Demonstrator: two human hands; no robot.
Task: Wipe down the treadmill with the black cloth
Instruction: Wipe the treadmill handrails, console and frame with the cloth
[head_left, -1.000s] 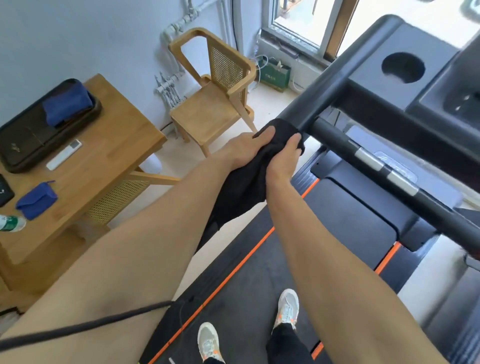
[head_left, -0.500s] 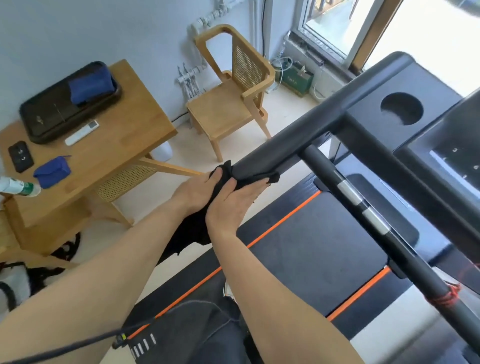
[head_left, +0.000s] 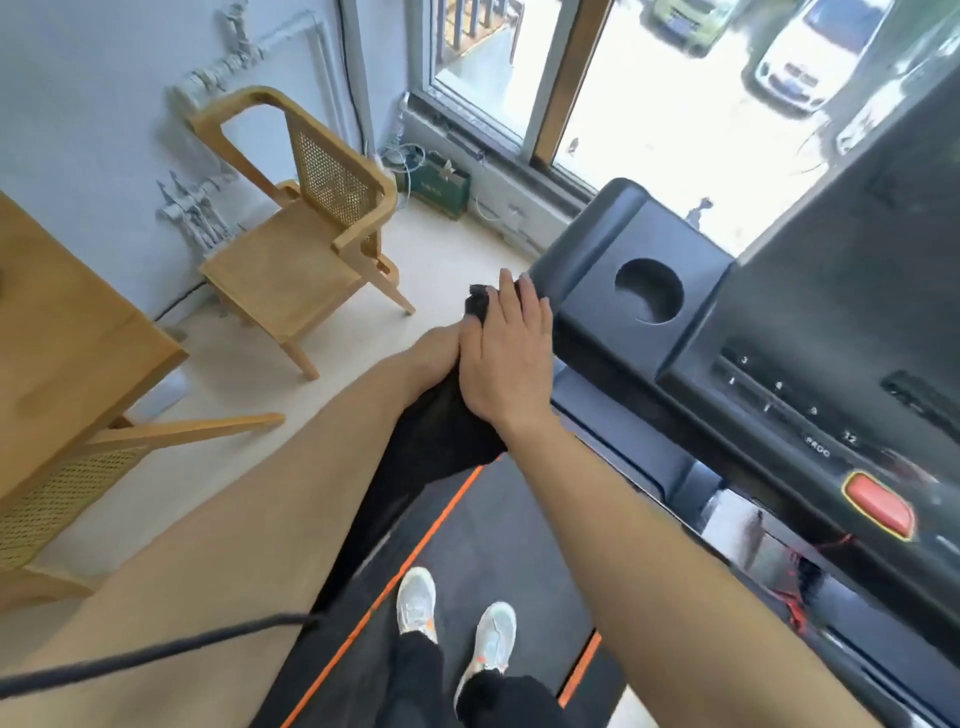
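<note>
1. The person stands on the treadmill (head_left: 597, 249), both forearms stretched out towards the left end of its console.
2. The right hand (head_left: 506, 353) lies flat on the black cloth (head_left: 441, 431), fingers straight and close together, pressing it against the rail at the console's left edge. The fingertips reach the rounded corner of the console.
3. The left hand (head_left: 436, 343) sits just beside and partly under the right one, touching it. Its fingers are hidden by the right hand and the cloth, so I cannot tell whether they are curled or straight.
4. The black cloth is bunched in a small dark lump past the right hand's fingertips, runs beneath that palm, and hangs down in a wide loose fold between the two forearms.
5. A round cup holder (head_left: 649, 291) is sunk into the console just right of the right hand. Further right are blurred number keys and a red button (head_left: 878, 506).
6. The dark belt (head_left: 493, 530) has orange stripes along its edges. Two pale shoes (head_left: 415, 597) stand on it, below the arms.
7. A thin dark cable (head_left: 156, 649) crosses the left forearm near the bottom of the view.
8. To the left, on the pale floor, stands a wooden chair (head_left: 311, 234) with a cane back, near a wooden table (head_left: 62, 332).
9. A green bag (head_left: 439, 187) sits on the floor under the window (head_left: 675, 104).
</note>
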